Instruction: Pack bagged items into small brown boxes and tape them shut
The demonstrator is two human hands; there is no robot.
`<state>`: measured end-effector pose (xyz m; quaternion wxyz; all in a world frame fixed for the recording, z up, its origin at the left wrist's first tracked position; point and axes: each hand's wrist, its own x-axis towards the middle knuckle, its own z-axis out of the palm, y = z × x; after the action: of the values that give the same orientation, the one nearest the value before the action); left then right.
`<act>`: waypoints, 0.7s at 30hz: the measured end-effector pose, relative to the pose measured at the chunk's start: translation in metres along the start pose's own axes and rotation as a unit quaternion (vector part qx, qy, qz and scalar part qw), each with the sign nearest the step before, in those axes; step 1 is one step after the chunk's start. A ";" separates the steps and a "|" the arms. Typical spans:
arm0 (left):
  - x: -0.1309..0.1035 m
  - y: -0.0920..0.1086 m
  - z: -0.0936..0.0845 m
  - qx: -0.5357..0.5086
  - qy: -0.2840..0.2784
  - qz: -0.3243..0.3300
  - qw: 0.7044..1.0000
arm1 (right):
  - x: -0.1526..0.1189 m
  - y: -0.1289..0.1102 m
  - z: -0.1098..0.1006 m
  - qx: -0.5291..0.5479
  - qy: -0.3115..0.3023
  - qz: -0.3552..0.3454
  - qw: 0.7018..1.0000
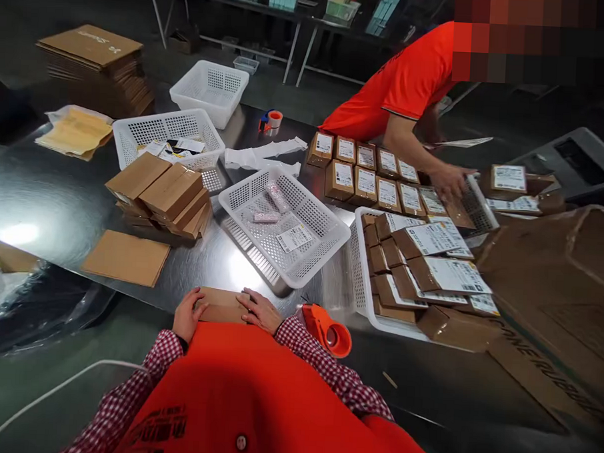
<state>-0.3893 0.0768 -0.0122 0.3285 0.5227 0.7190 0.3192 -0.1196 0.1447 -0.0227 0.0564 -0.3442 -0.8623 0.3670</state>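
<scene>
A small brown cardboard box lies at the table's near edge, against the front of my orange shirt. My left hand holds its left end, fingers bent over the edge. At the right end, my right hand rests with its fingers spread on the top. Beyond the box stands a white basket with two pinkish wrapped items and a labelled slip inside. An orange tape dispenser is to the right of my right hand.
Folded cartons and flat cardboard lie at left. A full basket of labelled boxes stands at right, below rows of boxes. Across the table, a person in orange reaches toward another basket.
</scene>
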 end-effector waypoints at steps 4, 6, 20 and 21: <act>0.003 -0.014 0.023 -0.128 0.053 -0.079 0.987 | 0.004 -0.001 0.018 -0.035 0.053 -0.004 0.998; 0.003 -0.015 0.028 -0.143 0.057 -0.077 0.985 | -0.003 -0.006 0.017 -0.055 0.088 0.000 0.995; 0.013 -0.030 0.027 -0.084 -0.042 -0.062 0.994 | -0.168 0.013 -0.018 -0.119 0.154 0.479 0.856; 0.014 -0.031 0.028 -0.082 -0.048 -0.061 0.994 | -0.168 0.014 -0.019 -0.126 0.148 0.480 0.856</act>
<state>-0.3873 0.0859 -0.0555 0.4232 0.4637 0.7044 0.3312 0.0214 0.0563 0.0076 -0.0440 -0.7695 -0.6107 0.1814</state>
